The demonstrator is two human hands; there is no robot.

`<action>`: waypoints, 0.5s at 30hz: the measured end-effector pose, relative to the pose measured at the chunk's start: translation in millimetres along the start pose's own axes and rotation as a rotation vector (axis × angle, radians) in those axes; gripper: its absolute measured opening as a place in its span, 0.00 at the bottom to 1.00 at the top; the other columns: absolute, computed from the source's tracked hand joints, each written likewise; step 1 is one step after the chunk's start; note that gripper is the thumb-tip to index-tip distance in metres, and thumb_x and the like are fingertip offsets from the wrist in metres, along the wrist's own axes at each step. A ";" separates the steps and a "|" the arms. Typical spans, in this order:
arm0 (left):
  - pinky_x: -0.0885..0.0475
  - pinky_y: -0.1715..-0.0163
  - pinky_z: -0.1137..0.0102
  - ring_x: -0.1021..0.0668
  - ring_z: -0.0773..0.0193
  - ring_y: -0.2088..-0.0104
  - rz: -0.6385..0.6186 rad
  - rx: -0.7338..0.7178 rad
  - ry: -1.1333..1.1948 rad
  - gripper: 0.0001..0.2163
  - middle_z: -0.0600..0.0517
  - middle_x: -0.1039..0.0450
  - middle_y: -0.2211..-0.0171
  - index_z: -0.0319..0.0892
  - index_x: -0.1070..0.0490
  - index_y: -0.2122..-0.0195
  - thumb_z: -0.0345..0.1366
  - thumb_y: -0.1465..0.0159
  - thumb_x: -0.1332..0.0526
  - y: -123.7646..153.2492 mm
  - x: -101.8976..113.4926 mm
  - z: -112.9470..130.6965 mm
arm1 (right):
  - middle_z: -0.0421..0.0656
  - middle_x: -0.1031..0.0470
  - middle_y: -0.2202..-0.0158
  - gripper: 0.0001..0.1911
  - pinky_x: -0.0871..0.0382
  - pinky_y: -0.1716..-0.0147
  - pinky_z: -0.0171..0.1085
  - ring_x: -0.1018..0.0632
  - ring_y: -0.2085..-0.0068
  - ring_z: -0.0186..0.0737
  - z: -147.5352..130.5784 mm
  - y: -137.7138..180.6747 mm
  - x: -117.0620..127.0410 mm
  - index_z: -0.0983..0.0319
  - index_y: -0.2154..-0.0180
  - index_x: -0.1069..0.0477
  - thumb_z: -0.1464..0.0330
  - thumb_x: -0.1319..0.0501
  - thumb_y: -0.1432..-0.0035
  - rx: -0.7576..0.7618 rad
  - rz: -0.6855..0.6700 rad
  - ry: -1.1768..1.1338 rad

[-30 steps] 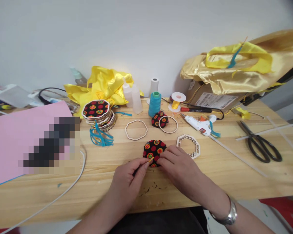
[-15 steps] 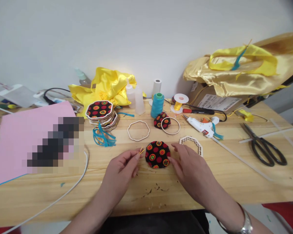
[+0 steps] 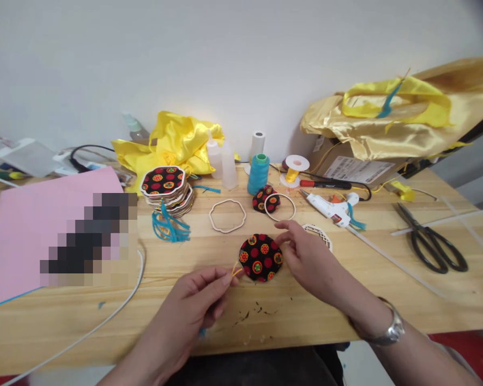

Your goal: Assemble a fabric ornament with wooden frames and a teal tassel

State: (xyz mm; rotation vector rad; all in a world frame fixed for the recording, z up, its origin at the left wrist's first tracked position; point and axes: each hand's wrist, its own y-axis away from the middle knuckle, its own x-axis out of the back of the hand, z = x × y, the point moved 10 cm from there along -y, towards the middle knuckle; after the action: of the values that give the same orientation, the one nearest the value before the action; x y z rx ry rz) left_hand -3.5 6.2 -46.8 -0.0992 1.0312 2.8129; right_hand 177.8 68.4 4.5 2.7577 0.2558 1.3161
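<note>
A pale wooden table (image 3: 346, 300) runs along a white wall. At its left lies a pink sheet (image 3: 44, 209), with a white cable (image 3: 104, 316) curving past it. Near the middle is a fabric-covered disc (image 3: 261, 257), black with red and yellow dots. Behind it lie a scalloped wooden ring (image 3: 227, 215), a round ring (image 3: 279, 207) and a lattice frame (image 3: 320, 233). Further left are a stack of similar discs (image 3: 165, 185) and a teal tassel (image 3: 169, 228). A teal thread spool (image 3: 258, 173), two plastic bottles (image 3: 221, 158) and yellow satin (image 3: 177, 142) sit by the wall. To the right are a glue gun (image 3: 330, 207), black scissors (image 3: 432, 238) and a cardboard box (image 3: 354, 163).
</note>
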 end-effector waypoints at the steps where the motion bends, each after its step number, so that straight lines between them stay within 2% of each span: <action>1: 0.55 0.82 0.76 0.44 0.74 0.83 -0.022 0.014 -0.007 0.14 0.60 0.41 0.86 0.39 0.26 0.69 0.46 0.45 0.37 2.3 -3.1 -2.9 | 0.43 0.23 0.62 0.22 0.35 0.62 0.38 0.24 0.62 0.39 -3.3 -4.5 -1.6 0.63 0.48 0.39 0.79 0.49 0.46 0.026 -0.012 0.001; 7: 0.54 0.81 0.75 0.44 0.73 0.83 -0.225 0.020 -0.026 0.12 0.60 0.42 0.86 0.39 0.27 0.71 0.44 0.41 0.40 11.4 -32.7 -10.8 | 0.42 0.23 0.62 0.20 0.34 0.64 0.35 0.24 0.63 0.36 -31.5 -23.6 -15.9 0.62 0.52 0.36 0.80 0.50 0.45 0.227 -0.116 -0.034; 10: 0.52 0.81 0.75 0.44 0.74 0.83 -0.296 0.021 -0.099 0.13 0.60 0.42 0.86 0.39 0.26 0.69 0.45 0.41 0.41 13.3 -37.9 -9.7 | 0.44 0.24 0.60 0.17 0.33 0.62 0.37 0.24 0.62 0.37 -41.2 -19.4 -8.7 0.62 0.53 0.34 0.78 0.49 0.43 0.321 -0.079 0.021; 12: 0.50 0.81 0.76 0.42 0.73 0.83 -0.242 -0.065 -0.189 0.14 0.60 0.42 0.85 0.40 0.25 0.68 0.46 0.41 0.41 10.7 -28.2 2.1 | 0.45 0.25 0.59 0.13 0.33 0.60 0.38 0.25 0.60 0.38 -44.7 -9.0 0.1 0.62 0.55 0.32 0.76 0.46 0.41 0.374 -0.015 0.087; 15: 0.43 0.81 0.76 0.37 0.71 0.81 -0.044 -0.295 -0.357 0.12 0.58 0.36 0.82 0.43 0.23 0.66 0.45 0.42 0.40 7.5 -4.9 32.2 | 0.45 0.26 0.62 0.06 0.33 0.60 0.40 0.27 0.60 0.39 -49.4 14.9 -1.7 0.62 0.62 0.29 0.72 0.44 0.40 0.471 -0.015 0.158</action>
State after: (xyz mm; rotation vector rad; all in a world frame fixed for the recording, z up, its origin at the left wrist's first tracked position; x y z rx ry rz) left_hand -0.2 20.8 -16.9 0.3318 0.5284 2.7786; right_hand 140.1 53.3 36.4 3.0037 0.6755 1.6570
